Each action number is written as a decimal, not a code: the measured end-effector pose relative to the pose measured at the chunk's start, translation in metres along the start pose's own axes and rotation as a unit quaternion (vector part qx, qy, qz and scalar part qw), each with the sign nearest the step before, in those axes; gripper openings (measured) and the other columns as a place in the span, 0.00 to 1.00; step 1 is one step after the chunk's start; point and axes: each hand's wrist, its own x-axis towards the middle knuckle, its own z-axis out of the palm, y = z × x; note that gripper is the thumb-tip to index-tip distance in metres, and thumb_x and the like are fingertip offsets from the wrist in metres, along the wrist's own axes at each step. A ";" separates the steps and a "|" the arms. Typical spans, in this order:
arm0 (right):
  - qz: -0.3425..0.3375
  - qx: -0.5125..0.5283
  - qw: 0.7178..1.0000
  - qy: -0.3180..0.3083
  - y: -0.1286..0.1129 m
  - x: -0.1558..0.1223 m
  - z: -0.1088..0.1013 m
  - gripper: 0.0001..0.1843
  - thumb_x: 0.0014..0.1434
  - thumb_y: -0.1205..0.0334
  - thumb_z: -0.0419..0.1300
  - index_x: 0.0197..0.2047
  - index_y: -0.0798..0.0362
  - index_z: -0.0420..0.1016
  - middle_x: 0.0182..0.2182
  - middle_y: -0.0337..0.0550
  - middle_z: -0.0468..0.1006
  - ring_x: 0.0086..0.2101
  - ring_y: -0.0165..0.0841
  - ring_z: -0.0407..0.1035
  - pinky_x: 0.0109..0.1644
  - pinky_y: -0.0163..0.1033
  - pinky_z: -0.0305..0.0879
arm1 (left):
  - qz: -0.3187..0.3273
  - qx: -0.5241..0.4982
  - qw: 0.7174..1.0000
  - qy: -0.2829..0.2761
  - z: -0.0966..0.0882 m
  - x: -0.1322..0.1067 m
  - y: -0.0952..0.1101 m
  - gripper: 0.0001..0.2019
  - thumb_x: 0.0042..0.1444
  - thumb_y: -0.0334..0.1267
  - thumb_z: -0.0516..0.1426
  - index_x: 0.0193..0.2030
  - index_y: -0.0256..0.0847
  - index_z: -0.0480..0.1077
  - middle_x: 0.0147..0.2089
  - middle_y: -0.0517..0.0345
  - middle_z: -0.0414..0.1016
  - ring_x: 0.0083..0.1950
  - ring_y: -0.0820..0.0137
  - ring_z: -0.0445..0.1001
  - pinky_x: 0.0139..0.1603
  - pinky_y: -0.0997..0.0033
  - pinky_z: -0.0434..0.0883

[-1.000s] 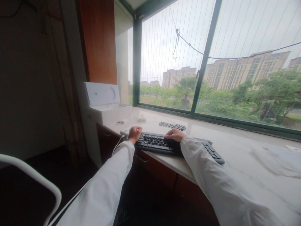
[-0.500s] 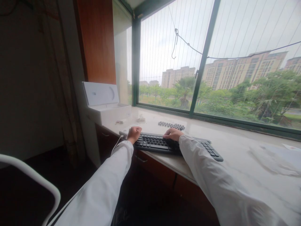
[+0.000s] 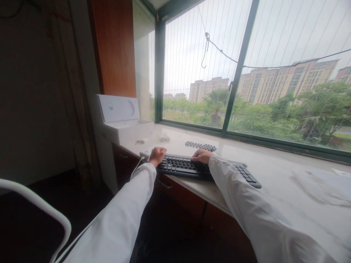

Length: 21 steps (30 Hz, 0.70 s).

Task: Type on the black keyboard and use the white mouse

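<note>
A black keyboard [image 3: 183,166] lies near the front edge of a pale stone windowsill counter [image 3: 274,171]. My left hand [image 3: 157,155] is curled into a fist at the keyboard's left end, gripping its edge. My right hand [image 3: 202,155] rests palm down on the keys near the middle, fingers bent over them. Both arms wear white sleeves. A white cable [image 3: 135,168] hangs off the counter edge beside my left wrist.
An open white box [image 3: 123,124] stands at the counter's left end. A row of loose dark keycaps [image 3: 200,146] lies behind the keyboard. A small white item [image 3: 165,138] sits near the box. A white chair rail [image 3: 41,208] curves at lower left. Crumpled clear plastic [image 3: 318,186] lies at right.
The hands stay on the keyboard; my right hand has shifted slightly left across the keys. The view wobbles a little.
</note>
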 end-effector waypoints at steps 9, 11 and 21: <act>0.001 -0.014 1.000 0.008 -0.002 -0.002 0.000 0.16 0.51 0.51 0.64 0.39 0.52 0.82 0.35 0.43 0.81 0.39 0.35 0.72 0.39 0.32 0.64 | 0.008 -0.002 1.000 0.000 0.000 0.000 -0.001 0.15 0.48 0.42 0.50 0.15 0.40 0.54 0.16 0.63 0.53 0.24 0.73 0.56 0.28 0.71 0.50; 0.000 -0.016 1.000 0.015 -0.002 -0.001 0.002 0.15 0.51 0.52 0.64 0.38 0.51 0.82 0.36 0.42 0.81 0.39 0.34 0.72 0.40 0.32 0.64 | 0.009 -0.004 1.000 -0.002 0.000 0.000 0.000 0.15 0.48 0.42 0.50 0.15 0.40 0.53 0.16 0.63 0.53 0.24 0.73 0.56 0.28 0.71 0.50; -0.006 0.003 0.999 0.036 0.001 -0.002 0.007 0.12 0.49 0.53 0.66 0.36 0.50 0.82 0.36 0.41 0.81 0.38 0.34 0.73 0.45 0.33 0.64 | 0.010 0.001 1.000 0.000 0.000 0.001 -0.001 0.15 0.49 0.42 0.50 0.15 0.40 0.53 0.16 0.63 0.52 0.23 0.74 0.56 0.27 0.71 0.49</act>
